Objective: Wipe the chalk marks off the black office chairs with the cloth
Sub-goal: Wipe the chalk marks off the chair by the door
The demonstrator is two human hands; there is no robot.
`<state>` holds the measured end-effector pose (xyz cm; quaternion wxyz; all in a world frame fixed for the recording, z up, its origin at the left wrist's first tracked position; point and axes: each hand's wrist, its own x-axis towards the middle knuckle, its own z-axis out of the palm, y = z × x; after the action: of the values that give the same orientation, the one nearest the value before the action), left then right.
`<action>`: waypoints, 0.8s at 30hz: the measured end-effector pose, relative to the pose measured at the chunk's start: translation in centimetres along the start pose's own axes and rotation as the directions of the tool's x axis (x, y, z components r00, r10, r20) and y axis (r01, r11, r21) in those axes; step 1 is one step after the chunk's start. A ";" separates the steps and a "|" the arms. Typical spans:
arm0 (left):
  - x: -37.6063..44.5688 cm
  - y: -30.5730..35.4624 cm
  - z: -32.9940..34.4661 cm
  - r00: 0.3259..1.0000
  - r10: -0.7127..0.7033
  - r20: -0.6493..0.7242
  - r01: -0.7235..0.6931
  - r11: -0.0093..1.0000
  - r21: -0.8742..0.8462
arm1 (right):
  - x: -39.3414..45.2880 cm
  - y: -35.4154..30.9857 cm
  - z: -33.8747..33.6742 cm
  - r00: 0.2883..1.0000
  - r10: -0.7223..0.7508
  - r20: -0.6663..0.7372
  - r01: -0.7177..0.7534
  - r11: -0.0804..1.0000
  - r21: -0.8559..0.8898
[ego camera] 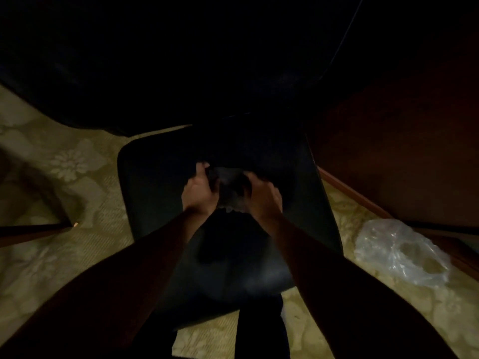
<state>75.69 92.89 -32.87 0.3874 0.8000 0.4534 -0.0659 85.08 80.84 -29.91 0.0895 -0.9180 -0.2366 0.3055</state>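
Cloth (pixel 230 190), dark and bunched, is gripped by both hands, left (pixel 199 191) and right (pixel 263 196), above the black chair seat (pixel 155 182).

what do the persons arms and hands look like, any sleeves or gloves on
Both forearms are bare as far as the frame shows, with no sleeve in view. The left hand and right hand wear no gloves. The light is too dim to tell rings or a watch.

Patterned carpet (pixel 77 177) (floral): chair (pixel 155 203), plastic bag (pixel 399 252).

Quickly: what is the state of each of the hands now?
Left hand: closed, gripping the cloth.
Right hand: closed, gripping the same cloth.
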 end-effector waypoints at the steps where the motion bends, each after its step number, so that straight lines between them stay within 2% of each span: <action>1: 0.9 1.0 0.5 0.999 0.005 -0.032 -0.005 1.000 -0.005 | 1.7 0.6 -0.5 1.000 -0.025 0.000 0.025 1.000 0.008; 3: 2.7 3.1 1.4 0.995 0.039 -0.094 -0.039 0.999 0.011 | 5.2 1.7 -1.7 0.995 -0.102 -0.019 0.102 0.995 0.013; 6: 4.5 5.9 3.1 0.988 0.063 -0.144 -0.063 0.998 0.004 | 8.6 4.0 -3.5 0.979 -0.167 -0.120 0.166 0.986 -0.018; 12: 6.7 11.0 7.3 0.976 0.132 -0.174 -0.132 0.991 0.012 | 11.8 10.0 -6.3 0.950 -0.214 -0.227 0.214 0.977 -0.026; 15: 7.9 13.6 9.1 0.966 0.190 -0.175 -0.184 0.982 0.048 | 13.2 13.0 -7.1 0.946 -0.155 -0.283 0.181 0.981 0.070; 17: 9.2 15.6 9.8 0.961 0.226 -0.163 -0.216 0.974 0.075 | 14.6 14.5 -7.7 0.959 -0.081 -0.273 0.120 0.984 0.128; 21: 10.5 18.8 11.0 0.972 0.227 -0.060 -0.215 0.963 0.166 | 15.1 16.4 -6.7 0.969 -0.045 -0.242 0.130 0.928 0.349; 24: 8.0 18.5 12.4 0.960 0.276 0.037 -0.276 0.927 0.256 | 12.7 17.9 -4.6 0.974 0.007 -0.227 0.078 0.928 0.365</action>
<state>97.78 84.45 -34.72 0.2855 0.8994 0.3237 -0.0695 103.51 71.39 -38.35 0.2930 -0.9085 -0.1798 0.2376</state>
